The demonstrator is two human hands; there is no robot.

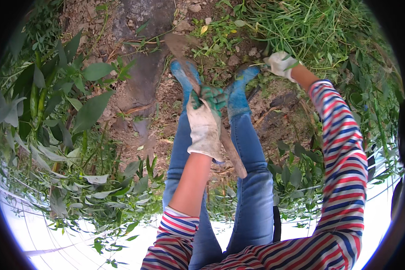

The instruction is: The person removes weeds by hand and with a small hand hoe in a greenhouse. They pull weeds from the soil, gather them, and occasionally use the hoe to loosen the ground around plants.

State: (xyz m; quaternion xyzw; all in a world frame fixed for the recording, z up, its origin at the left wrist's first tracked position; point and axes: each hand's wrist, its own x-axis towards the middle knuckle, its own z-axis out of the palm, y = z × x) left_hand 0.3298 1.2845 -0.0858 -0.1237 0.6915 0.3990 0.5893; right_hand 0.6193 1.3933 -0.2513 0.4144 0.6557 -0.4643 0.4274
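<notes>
My left hand (207, 111) wears a white knit glove with a green coated palm and is shut on a digging tool's wooden handle (234, 153). The tool's broad, soil-brown blade (179, 44) is blurred and points away from me, over the ground beyond my left boot. My right hand (280, 65), in a similar pale glove, is low at the edge of the green grass (300, 30). Its fingers look curled, and a thin pale stem (254, 64) shows beside them. Blur and leaves hide whether it grips anything.
Blue boots (185, 76) stand on crumbly soil (168, 94) strewn with small weeds. Dark, dirt-covered plastic film (140, 74) runs along the left. Pepper plants (94, 111) with long green peppers (37, 101) crowd the left side; more leafy plants (293, 172) grow at right.
</notes>
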